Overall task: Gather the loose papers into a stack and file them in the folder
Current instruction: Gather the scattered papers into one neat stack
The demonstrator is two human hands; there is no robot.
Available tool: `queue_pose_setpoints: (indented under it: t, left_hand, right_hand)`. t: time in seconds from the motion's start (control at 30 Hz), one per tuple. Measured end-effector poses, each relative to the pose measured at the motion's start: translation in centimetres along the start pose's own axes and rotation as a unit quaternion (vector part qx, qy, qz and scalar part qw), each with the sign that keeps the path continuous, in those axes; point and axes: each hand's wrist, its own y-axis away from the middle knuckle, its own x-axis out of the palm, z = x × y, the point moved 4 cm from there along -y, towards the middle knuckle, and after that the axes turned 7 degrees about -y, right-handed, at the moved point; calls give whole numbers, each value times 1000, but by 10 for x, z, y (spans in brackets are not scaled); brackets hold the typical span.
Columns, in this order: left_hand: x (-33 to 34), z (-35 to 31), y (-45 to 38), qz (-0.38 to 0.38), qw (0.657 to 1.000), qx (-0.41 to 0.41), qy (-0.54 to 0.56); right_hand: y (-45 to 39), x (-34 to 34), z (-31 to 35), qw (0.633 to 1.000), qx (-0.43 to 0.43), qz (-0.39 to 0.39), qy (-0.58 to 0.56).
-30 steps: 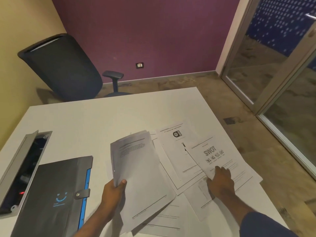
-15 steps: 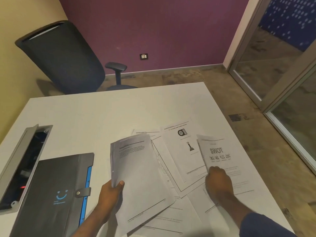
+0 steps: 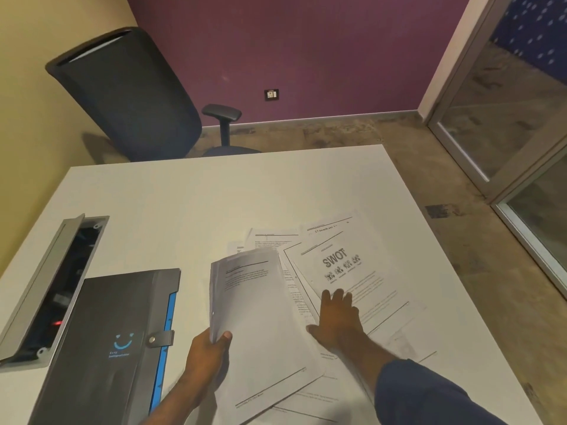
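Observation:
My left hand [image 3: 206,357] grips a thin stack of printed papers [image 3: 260,317] by its left edge, lifted slightly above the white table [image 3: 190,204]. My right hand [image 3: 337,320] lies flat with spread fingers on the loose sheets to the right, just below a page headed SWOT [image 3: 340,265]. More loose sheets [image 3: 273,240] fan out underneath and behind. The dark grey folder [image 3: 116,342] with a blue edge and a snap strap lies shut on the table to the left of my left hand.
An open grey cable hatch [image 3: 52,283] is set into the table at the far left. A black office chair [image 3: 129,96] stands behind the table. Glass door panels [image 3: 515,118] line the right side, beyond the table's right edge.
My right hand has slid the SWOT page left, over the sheet with the small pictures and closer to the held stack. My left hand keeps holding the stack in about the same place.

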Motion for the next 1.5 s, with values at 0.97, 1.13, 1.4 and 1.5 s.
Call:
queue_pose_setpoints:
  t: [0.97,1.13,1.4,1.5]
  left_hand:
    - [3,6,-4,-12,1000,12,0]
    - [8,-1,-2,10,999,-4,38]
    - [22,-27,16,84,992,47,87]
    - [23,-38,25,106,984,76,121]
  right_hand:
    - [33,-43,-17,977,66,-102,-177]
    - [42,-47,9,955,-5,-123,-270]
    - [76,-22,76,952,-146,-87,-256]
    - [90,-16,88,945,-211,-67,-240]
